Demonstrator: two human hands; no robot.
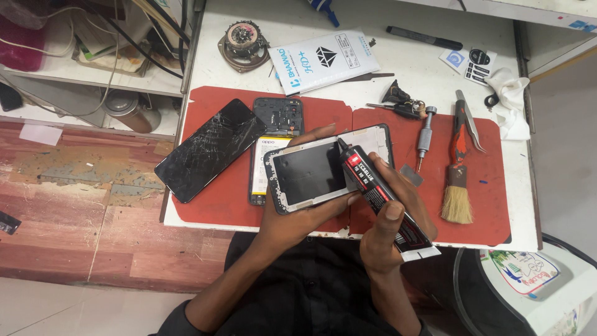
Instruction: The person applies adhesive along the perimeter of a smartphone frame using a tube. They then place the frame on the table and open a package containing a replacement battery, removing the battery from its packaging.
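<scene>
My left hand [292, 218] holds a phone frame [311, 173] from below, its dark inner panel facing up over the red mat [224, 199]. My right hand [388, 214] grips a black and red glue tube [376, 190], whose black nozzle tip touches the frame's upper right edge. A cracked phone screen [210, 149] lies to the left on the mat. Beside it lies an opened phone body [275, 124] showing its battery, partly hidden by the held frame.
On the right half of the mat lie a small screwdriver [425, 137], a brush [458, 186] and tweezers [470, 121]. A white screen package [323, 60], a round speaker part [243, 42], a black marker [424, 38] and a white cloth [511, 99] lie further back.
</scene>
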